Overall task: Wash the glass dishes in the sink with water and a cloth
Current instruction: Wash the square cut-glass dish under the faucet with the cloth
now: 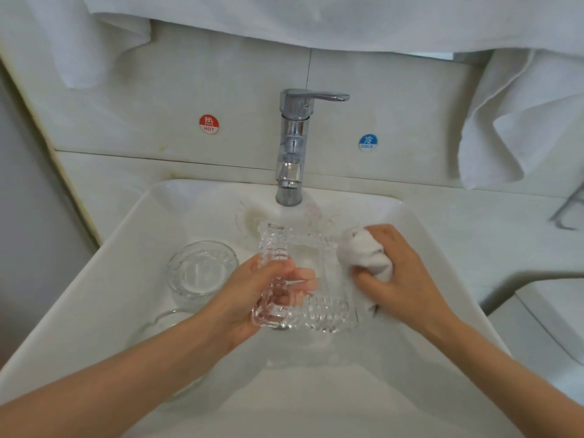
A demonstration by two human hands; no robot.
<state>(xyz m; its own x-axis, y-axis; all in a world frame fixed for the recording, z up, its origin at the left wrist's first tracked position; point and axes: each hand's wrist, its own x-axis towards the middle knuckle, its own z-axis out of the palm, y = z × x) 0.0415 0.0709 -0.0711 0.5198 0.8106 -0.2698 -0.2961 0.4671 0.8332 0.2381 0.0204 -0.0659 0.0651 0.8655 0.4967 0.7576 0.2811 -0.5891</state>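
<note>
Two round stickers are seen on the wall tiles (158, 99) behind the tap (292, 143). Red sticker (209, 124), left of tap: a Chinese character above "HOT". Blue sticker (368, 142), right of tap: a Chinese character above "COLD".

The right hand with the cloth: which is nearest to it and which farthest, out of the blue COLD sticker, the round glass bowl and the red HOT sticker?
From the right hand, in the head view:
1. Blue COLD sticker, on the wall straight above it.
2. Round glass bowl, in the sink, beyond the left hand.
3. Red HOT sticker, on the wall, upper left.
</note>
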